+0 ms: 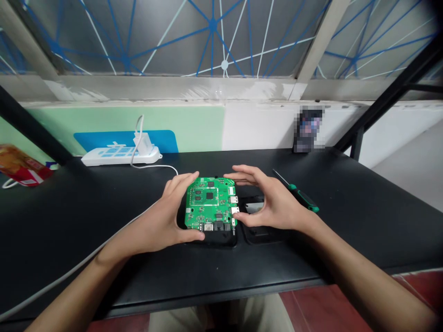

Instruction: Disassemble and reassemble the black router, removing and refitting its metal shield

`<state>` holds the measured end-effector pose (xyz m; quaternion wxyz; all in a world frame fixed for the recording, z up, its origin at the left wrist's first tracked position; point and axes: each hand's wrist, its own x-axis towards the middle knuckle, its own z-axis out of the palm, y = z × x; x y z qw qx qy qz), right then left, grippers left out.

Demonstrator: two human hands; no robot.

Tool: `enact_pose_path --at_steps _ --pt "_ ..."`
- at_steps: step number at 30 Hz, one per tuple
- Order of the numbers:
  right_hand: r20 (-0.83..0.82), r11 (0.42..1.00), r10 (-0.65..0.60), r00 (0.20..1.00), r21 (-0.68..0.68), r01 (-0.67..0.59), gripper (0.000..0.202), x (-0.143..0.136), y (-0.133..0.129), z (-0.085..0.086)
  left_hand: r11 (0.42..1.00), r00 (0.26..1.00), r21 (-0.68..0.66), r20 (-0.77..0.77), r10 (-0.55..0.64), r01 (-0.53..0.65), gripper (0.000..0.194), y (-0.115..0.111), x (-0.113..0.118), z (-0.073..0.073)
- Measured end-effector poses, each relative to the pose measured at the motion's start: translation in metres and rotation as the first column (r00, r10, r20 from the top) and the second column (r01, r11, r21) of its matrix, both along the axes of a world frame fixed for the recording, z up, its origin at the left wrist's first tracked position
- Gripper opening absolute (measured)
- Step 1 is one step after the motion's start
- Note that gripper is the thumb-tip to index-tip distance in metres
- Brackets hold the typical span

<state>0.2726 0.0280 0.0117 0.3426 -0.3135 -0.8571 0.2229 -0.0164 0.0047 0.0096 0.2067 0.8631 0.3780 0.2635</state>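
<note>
Circuit board (204, 210), USB ports (234, 199) rightward.

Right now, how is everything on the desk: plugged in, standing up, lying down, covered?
Green circuit board: uncovered, between left hand and right hand.
White charger: plugged into power strip.
Screwdriver: lying down.
Right black case part: lying down, partly hidden.
Dark blurred object: standing up.
Red packet: can't tell if opened.
</note>
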Motion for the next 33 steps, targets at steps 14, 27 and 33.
enact_pose_path --at_steps 14,27,33 --pt "0.004 0.998 0.048 0.999 0.050 -0.048 0.084 0.000 -0.002 0.002 0.996 0.984 0.090 0.176 -0.015 -0.001 0.115 0.003 0.000 -0.005" --pt "0.083 0.977 -0.031 0.996 0.213 0.012 0.113 -0.018 -0.009 -0.006 0.967 0.961 0.255 0.271 -0.061 -0.011 0.108 0.008 0.003 -0.007" --pt "0.073 0.973 -0.052 0.996 0.230 0.034 0.108 -0.021 -0.009 -0.008 0.961 0.968 0.273 0.248 -0.034 -0.036 0.106 0.007 0.002 -0.007"
